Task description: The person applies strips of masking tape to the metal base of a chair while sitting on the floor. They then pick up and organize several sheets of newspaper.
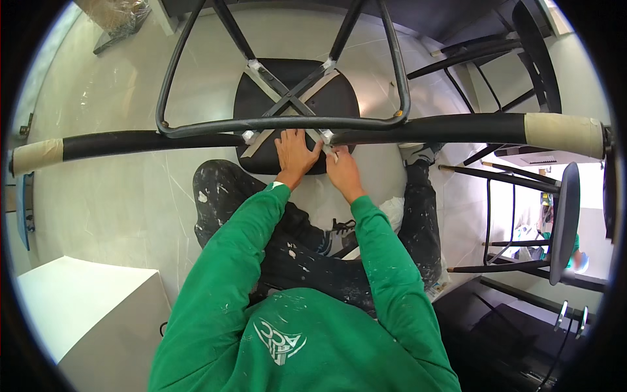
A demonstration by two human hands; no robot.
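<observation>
Both forearms in green sleeves extended forward, hands side by side at upturned black chair (297, 98) on pale floor (117, 196). Left hand (295, 155) laid flat on seat underside, fingers spread open, gripping nothing. Right hand (341, 171) fingers pinched closed on small white wrapping (328, 137) at leg joint, apparently tape; view poor. White cabinet (85, 313) lower left.

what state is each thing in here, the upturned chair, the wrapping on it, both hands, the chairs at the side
black chair: upside down, legs toward the camera
pale wrapping: on the leg ends and the frame joints
left hand: flat on the seat underside, by a wrapped joint
right hand: fingers pinching wrapping at the joint
other black chairs: standing at the right
white cabinet: at lower left
</observation>
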